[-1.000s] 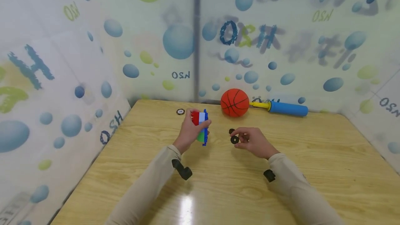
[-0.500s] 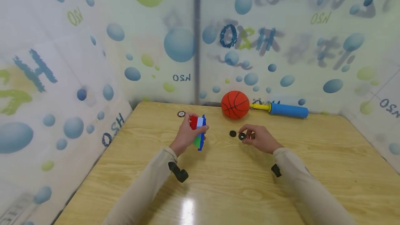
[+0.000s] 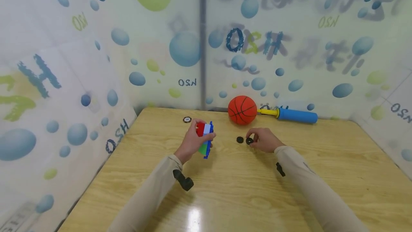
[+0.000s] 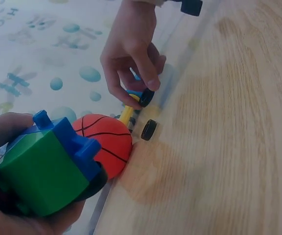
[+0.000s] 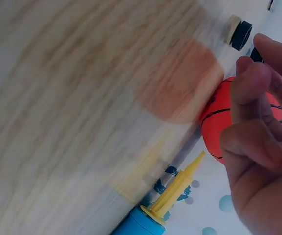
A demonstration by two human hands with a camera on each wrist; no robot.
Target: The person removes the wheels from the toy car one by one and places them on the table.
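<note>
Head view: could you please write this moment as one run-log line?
left hand: holds block toy; right hand: pinches black wheel; other wheel: on table

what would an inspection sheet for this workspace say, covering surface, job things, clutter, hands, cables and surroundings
Surface: wood-grain table, glossy, with a bright reflection towards the bottom of the head view.
Job's things: multicoloured block toy, held; one black wheel, pinched; second black wheel, lying on the table.
Clutter: orange-red basketball, blue-and-yellow pump, small round disc.
Hands: left hand grips the toy; right hand pinches the wheel.
Cables: nothing seen.
Surroundings: walls printed with bubbles and lettering.
</note>
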